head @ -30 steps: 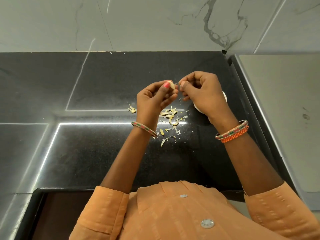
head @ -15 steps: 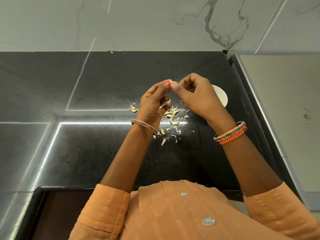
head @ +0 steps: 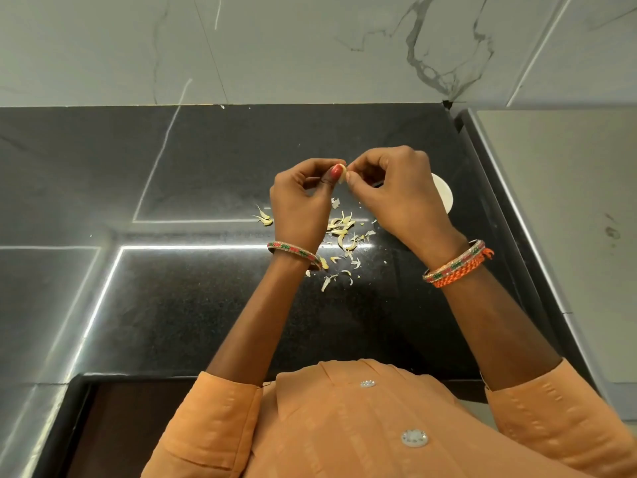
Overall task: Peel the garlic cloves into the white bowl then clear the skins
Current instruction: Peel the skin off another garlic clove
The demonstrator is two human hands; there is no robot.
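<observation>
My left hand [head: 303,201] pinches a pale garlic clove [head: 341,174] between thumb and fingers, held above the black counter. My right hand [head: 396,198] meets it from the right, its fingertips pinching at the clove's edge. Below the hands lies a scatter of garlic skins [head: 343,236], with a separate bit [head: 263,217] to the left. The white bowl [head: 444,198] stands on the counter behind my right hand, mostly hidden by it; its inside cannot be seen.
The black granite counter [head: 206,305] runs to a grey marble wall [head: 275,46] at the back. A steel-edged grey surface [head: 558,219] borders it on the right. The counter's front edge lies just before my orange shirt.
Both hands stayed together on the clove, shifting slightly; my right hand moved a little left, uncovering more of the white bowl. A small skin piece now lies just below the hands.
</observation>
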